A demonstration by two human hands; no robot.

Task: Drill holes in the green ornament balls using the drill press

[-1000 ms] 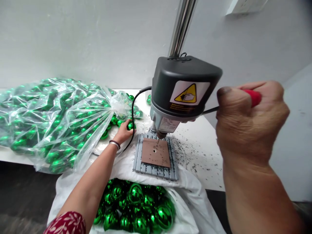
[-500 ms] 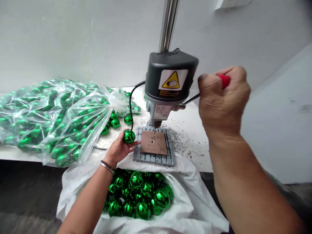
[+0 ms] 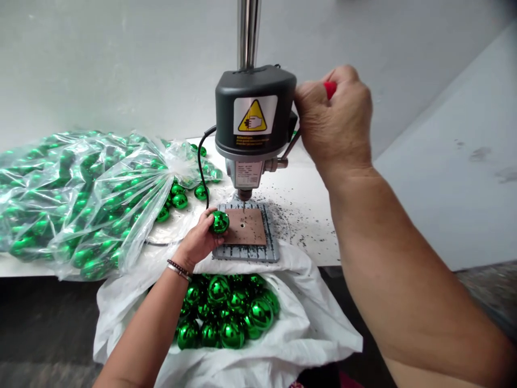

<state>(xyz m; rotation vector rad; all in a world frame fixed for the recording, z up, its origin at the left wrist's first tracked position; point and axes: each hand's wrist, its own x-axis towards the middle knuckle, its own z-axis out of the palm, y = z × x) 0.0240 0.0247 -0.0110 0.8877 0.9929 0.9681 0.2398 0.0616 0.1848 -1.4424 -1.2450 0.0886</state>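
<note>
A shiny green ball [image 3: 219, 222] is in my left hand [image 3: 201, 238], over the left edge of a brown board [image 3: 252, 233] with a small hole. The board lies on the grey slotted base [image 3: 269, 253] of a drill press [image 3: 256, 118]. Its thin bit hangs above the board, clear of the ball. My right hand [image 3: 337, 116] is wrapped round the red-tipped lever [image 3: 330, 89] at the right of the drill head.
A clear bag of green balls [image 3: 81, 199] fills the table's left side, with loose balls by its knot. In front, a white cloth sack [image 3: 299, 318] holds several green balls [image 3: 232, 330]. Dark shavings [image 3: 299, 221] lie right of the base.
My left hand has brought the green ball right, from beside the base to over the board's edge. The view has shifted, and the drill and my right hand appear further left and higher.
</note>
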